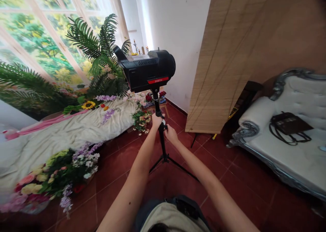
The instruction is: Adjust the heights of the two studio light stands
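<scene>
One slim black tripod stand (165, 157) on dark red floor tiles (114, 184), with a boxy black studio light (142, 72) on top, red ZHEYU label (158, 80) and all. Left hand (157, 121) is wrapped round the pole (156, 103) under the light, while the right hand (171, 135) is partly curled at a small black knob (165, 127) just below, can't tell if it's gripping.

A dark bag (286, 123) lay on the white, silver-framed tufted sofa (292, 157). A tall woven panel (219, 65) stood near it. On the left, a sunflower (88, 105) rested by cream cloth (122, 116), and palm fronds (84, 35) rose before a paned window (38, 18). The tiled floor (112, 181) was dark red.
</scene>
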### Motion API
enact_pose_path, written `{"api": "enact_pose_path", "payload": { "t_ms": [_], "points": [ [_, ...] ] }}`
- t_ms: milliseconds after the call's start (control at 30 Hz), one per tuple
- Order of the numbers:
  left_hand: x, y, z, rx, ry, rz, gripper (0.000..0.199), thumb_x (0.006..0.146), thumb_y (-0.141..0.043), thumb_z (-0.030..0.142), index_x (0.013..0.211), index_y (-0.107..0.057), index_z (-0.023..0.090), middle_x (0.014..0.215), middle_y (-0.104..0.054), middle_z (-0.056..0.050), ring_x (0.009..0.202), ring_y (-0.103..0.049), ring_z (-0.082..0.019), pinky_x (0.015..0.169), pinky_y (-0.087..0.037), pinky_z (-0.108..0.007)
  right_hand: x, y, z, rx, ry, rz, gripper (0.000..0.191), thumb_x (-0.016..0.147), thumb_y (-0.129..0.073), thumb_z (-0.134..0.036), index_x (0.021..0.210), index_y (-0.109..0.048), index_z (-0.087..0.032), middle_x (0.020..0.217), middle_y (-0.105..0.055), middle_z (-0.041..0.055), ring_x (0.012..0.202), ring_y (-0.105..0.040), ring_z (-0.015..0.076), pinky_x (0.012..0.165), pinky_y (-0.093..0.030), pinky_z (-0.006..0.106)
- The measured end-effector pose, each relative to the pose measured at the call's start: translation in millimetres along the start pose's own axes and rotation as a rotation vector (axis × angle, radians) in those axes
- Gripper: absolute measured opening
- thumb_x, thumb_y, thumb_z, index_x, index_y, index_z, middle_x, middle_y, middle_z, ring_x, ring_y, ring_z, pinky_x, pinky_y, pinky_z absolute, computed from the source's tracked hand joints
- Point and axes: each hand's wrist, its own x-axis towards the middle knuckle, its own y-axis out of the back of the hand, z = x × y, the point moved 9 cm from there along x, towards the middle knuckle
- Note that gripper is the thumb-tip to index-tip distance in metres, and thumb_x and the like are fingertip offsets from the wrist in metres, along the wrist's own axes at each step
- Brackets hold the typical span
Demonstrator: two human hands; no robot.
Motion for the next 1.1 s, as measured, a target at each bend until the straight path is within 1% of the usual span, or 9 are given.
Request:
{"api": "enact_pose_path", "payload": {
  "t_ms": [100,233,300,400,500,700,900,1000,1100],
  "points": [
    [1,-2.1,-9,0.027,0.016,-0.028,0.013,0.057,-0.065,0.024,0.062,-0.059,0.014,0.06,-0.058,-0.001,0.055,-0.053,-0.012,0.055,-0.043,-0.024,-13,15,-16,-0.336,0.263,0.126,0.014,0.08,-0.053,-0.012,0.078,-0.053,-0.026,0.078,-0.062,0.0007,0.083,-0.058,0.0152,0.065,-0.04,0.02],
    [2,-1.9,-13,0.056,0.013,-0.006,0.015,0.059,-0.065,0.026,0.062,-0.057,0.015,0.059,-0.056,0.0,0.053,-0.051,-0.011,0.052,-0.041,-0.023,-14,15,-18,-0.572,0.341,0.177,0.017,0.072,-0.069,-0.019,0.076,-0.054,-0.025,0.068,-0.059,-0.0017,0.076,-0.058,0.0153,0.062,-0.039,0.021],
    [2,-2.3,-10,0.058,0.005,-0.014,0.017,0.059,-0.065,0.028,0.061,-0.055,0.015,0.06,-0.056,0.0,0.052,-0.049,-0.01,0.051,-0.04,-0.023,-7,10,-15,-0.538,0.325,0.167,0.02,0.069,-0.073,-0.028,0.075,-0.054,-0.024,0.063,-0.058,-0.0037,0.065,-0.057,0.0128,0.056,-0.039,0.02],
    [0,-2.8,-2,0.03,-0.006,-0.067,0.021,0.06,-0.067,0.031,0.064,-0.055,0.015,0.062,-0.057,0.0,0.052,-0.049,-0.01,0.051,-0.04,-0.023,6,7,-6,-0.37,0.219,0.156,0.024,0.08,-0.061,-0.045,0.074,-0.054,-0.022,0.054,-0.057,-0.0039,0.045,-0.05,0.0092,0.045,-0.037,0.02],
    [-7,-1.1,6,-0.042,-0.033,-0.12,0.024,0.062,-0.068,0.035,0.067,-0.054,0.016,0.064,-0.057,0.0,0.055,-0.051,-0.011,0.054,-0.043,-0.024,13,7,-2,-0.217,0.135,0.14,0.027,0.084,-0.054,-0.044,0.072,-0.053,-0.02,0.047,-0.055,-0.0041,0.035,-0.044,0.0074,0.036,-0.034,0.019],
    [-29,3.5,6,-0.107,-0.06,-0.152,0.031,0.068,-0.066,0.042,0.084,-0.056,0.018,0.076,-0.062,-0.001,0.071,-0.059,-0.014,0.069,-0.048,-0.026,9,13,-24,-0.237,0.214,0.171,0.006,0.075,-0.062,-0.022,0.076,-0.056,-0.02,0.056,-0.059,-0.0054,0.042,-0.05,0.0074,0.037,-0.036,0.017],
    [-45,1.1,-9,-0.074,-0.118,-0.202,0.034,0.078,-0.056,0.037,0.106,-0.049,0.019,0.097,-0.063,-0.006,0.088,-0.061,-0.015,0.082,-0.047,-0.028,6,12,-44,-0.224,0.412,0.146,0.031,0.059,-0.065,-0.005,0.084,-0.057,-0.021,0.073,-0.061,-0.0049,0.062,-0.054,0.0085,0.058,-0.044,0.019],
    [-46,1.4,-16,0.073,-0.159,-0.208,0.03,0.084,-0.048,0.036,0.108,-0.047,0.019,0.095,-0.062,-0.008,0.086,-0.061,-0.017,0.082,-0.047,-0.031,9,19,-31,-0.188,0.398,0.179,0.039,0.055,-0.066,-0.003,0.088,-0.054,-0.021,0.08,-0.061,-0.0045,0.064,-0.053,0.0073,0.062,-0.044,0.018],
    [-43,0.7,-19,0.176,-0.184,-0.235,0.03,0.088,-0.043,0.039,0.109,-0.046,0.018,0.093,-0.062,-0.01,0.082,-0.061,-0.019,0.078,-0.047,-0.033,15,26,-2,-0.171,0.289,0.199,0.045,0.053,-0.067,-0.003,0.091,-0.05,-0.022,0.082,-0.06,-0.0045,0.067,-0.056,0.0075,0.065,-0.046,0.019]
  ]
}}
